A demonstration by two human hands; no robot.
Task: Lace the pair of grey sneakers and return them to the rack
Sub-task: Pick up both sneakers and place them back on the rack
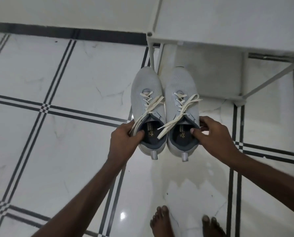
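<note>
Bare feet (161, 221) below; left hand (124, 137) and right hand (213, 134) each grip a sneaker (147, 100) — toes pointing at the rack (211, 38) ahead.

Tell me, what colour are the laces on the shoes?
Cream, off-white laces on both grey sneakers, clearest in the head view.
</note>
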